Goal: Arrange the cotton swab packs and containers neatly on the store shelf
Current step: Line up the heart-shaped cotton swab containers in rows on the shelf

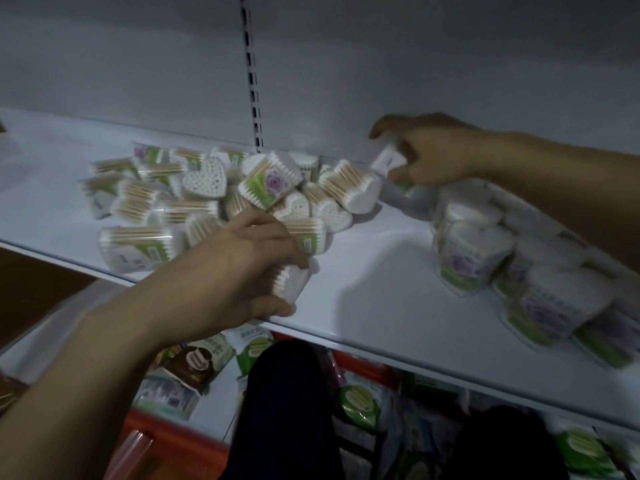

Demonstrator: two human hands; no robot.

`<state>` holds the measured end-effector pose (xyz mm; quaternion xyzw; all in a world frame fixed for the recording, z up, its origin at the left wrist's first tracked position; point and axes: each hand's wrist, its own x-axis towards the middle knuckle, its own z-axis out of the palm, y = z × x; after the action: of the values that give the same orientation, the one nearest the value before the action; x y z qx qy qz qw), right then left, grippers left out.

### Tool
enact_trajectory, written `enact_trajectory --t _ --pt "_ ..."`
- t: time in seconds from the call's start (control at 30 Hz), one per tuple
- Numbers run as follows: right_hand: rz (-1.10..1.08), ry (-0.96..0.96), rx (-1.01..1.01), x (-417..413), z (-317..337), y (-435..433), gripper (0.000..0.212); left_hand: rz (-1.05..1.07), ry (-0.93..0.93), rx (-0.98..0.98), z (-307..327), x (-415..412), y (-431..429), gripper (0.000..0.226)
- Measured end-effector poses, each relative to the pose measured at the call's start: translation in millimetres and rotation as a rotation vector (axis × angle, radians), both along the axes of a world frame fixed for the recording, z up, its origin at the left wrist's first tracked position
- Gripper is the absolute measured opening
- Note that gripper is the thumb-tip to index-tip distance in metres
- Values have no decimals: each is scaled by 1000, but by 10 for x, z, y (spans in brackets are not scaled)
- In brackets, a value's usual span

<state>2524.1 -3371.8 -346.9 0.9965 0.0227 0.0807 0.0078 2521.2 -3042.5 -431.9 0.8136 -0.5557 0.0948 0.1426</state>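
1. You are gripping a heart-shaped cotton swab pack (pixel 291 284) in your left hand (pixel 239 268), with the fingers curling over its top and the thumb lying underneath. The pack is sitting right at the front edge of the white shelf (pixel 374 265).
2. Your right hand (pixel 438 152) is reaching toward the back of the shelf and pinching a second swab pack (pixel 388 161) between thumb and fingers. This pack is tilting, and motion blur is hiding whether it is touching the shelf.
3. A loose pile of packs (pixel 204 188) is lying jumbled across the left and middle of the shelf. Some are lying on their sides showing wooden sticks, others are showing their white heart-shaped ends, and several are leaning on each other. Your left hand is working at the near edge of this pile.
4. On the right, stacked packs (pixel 474 247) are standing upright in layered rows with their purple flower labels facing forward. Your right forearm is passing over them.
5. A bare stretch of shelf is lying between the pile and the stacked group.
6. A slotted upright strip (pixel 252 81) is running down the grey back panel (pixel 346 81) behind the pile.
7. Below, packaged goods (pixel 195 358) are sitting on a lower shelf, and your dark-trousered legs (pixel 284 410) are showing in front.
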Motion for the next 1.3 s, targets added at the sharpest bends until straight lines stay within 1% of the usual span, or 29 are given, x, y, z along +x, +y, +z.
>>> enact_trajectory --t 0.07,0.13,0.2,0.27,0.3,0.37,0.43,0.57,0.67,0.77,0.83,0.9,0.97,1.07,1.17,1.3 --pt "8 -75 193 -208 137 -22 60 -15 57 -91 15 1 40 45" --pt "51 -159 445 -440 217 -7 50 -11 118 -208 34 -13 52 45" --pt "83 -204 645 -710 256 28 45 -16 185 -333 32 -65 -7 44" --pt "113 -200 757 -1006 265 47 46 -37 283 -471 -9 -147 -135 40" --pt "121 -199 773 -1147 259 51 48 -58 352 -545 -44 -192 -214 36" --pt "114 -215 715 -1403 225 39 50 -115 498 -658 -123 -277 -376 29" --pt "148 -196 644 -1610 181 22 52 -142 577 -697 -181 -364 -535 27" --pt "232 -91 553 -1867 135 -42 48 -110 581 -651 -280 -462 -766 33" --pt "286 3 400 -1947 120 -59 45 -76 621 -686 -319 -493 -870 39" --pt "275 57 269 -1942 55 -20 45 -61 672 -739 -324 -531 -926 40" --pt "277 83 130 -1911 -33 -1 45 -62 675 -737 -330 -545 -939 39" --pt "264 124 44 -1890 -109 -6 45 -80 705 -724 -339 -559 -936 39" --pt "240 155 28 -1882 -152 -12 47 -109 735 -688 -349 -575 -925 38" --pt "239 154 -1 -1856 -179 -25 49 -130 679 -593 -338 -610 -911 31" --pt "231 142 -6 -1831 -175 -30 49 -113 653 -542 -314 -624 -895 37" --pt "221 131 -2 -1830 -186 -26 54 -117 696 -540 -327 -597 -849 46"
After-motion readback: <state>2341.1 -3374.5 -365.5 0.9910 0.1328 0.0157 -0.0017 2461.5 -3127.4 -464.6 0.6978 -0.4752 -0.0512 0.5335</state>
